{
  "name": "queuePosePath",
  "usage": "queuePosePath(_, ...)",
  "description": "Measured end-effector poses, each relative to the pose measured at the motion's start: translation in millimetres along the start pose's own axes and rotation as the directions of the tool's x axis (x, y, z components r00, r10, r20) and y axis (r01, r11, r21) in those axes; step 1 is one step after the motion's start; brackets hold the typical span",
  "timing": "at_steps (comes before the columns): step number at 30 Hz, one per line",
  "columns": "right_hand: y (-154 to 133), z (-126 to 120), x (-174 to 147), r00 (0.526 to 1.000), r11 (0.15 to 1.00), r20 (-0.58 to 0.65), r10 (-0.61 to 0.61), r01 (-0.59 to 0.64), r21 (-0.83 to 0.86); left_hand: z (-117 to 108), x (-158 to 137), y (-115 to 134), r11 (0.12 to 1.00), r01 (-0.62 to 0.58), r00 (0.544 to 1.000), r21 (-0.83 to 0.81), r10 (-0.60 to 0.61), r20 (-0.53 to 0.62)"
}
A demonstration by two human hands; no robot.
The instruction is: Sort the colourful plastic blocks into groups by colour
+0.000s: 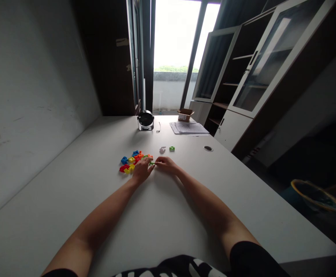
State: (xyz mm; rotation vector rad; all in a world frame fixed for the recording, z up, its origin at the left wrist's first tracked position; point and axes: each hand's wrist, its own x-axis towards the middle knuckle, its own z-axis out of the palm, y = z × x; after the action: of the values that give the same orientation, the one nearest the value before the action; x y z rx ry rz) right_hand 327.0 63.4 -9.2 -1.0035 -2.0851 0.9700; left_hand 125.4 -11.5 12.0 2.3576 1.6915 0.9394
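A small green plastic piece [152, 163] shows between my two hands, low over the white table. My right hand [167, 164] pinches its right end with closed fingertips. The thumb and fingers of my left hand [141, 169] close around its left side, partly hiding it. Under and beside the left hand lies a loose cluster of small plastic pieces, including a blue piece [124, 160], a red piece [124, 168], a yellow piece [131, 159] and an orange piece [139, 156]. Farther off lie a whitish piece [162, 149] and another green piece [172, 148], apart from the cluster.
At the table's far end stand a round black device [146, 120] on a stand and an open cardboard box [184, 114]. Papers [189, 128] lie before the box. A cable hole [208, 148] is near the right edge. The wall [35, 115] borders the left side.
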Motion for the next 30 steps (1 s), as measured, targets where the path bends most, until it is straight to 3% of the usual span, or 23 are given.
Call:
queuePosePath(5,1.3,-0.4,-0.9,1.000,0.998,-0.018,0.007,-0.006,0.056,5.4,2.0,-5.9,0.991,0.064,0.998,-0.117,-0.064,0.004)
queuePosePath(13,4.0,0.2,-0.6,1.000,0.993,-0.025,-0.004,0.007,0.114,8.1,3.7,-11.6,0.972,0.029,0.999,-0.234,-0.038,-0.032)
queuePosePath(22,1.4,-1.3,-0.3,0.999,0.969,0.028,-0.031,0.023,0.246,8.6,2.3,-9.0,0.971,-0.003,0.999,-0.238,-0.006,-0.034)
queuePosePath(30,6.1,-2.2,0.8,0.999,0.970,0.013,-0.033,0.028,0.241,8.4,1.6,-8.7,0.973,0.013,1.000,-0.230,-0.015,-0.007)
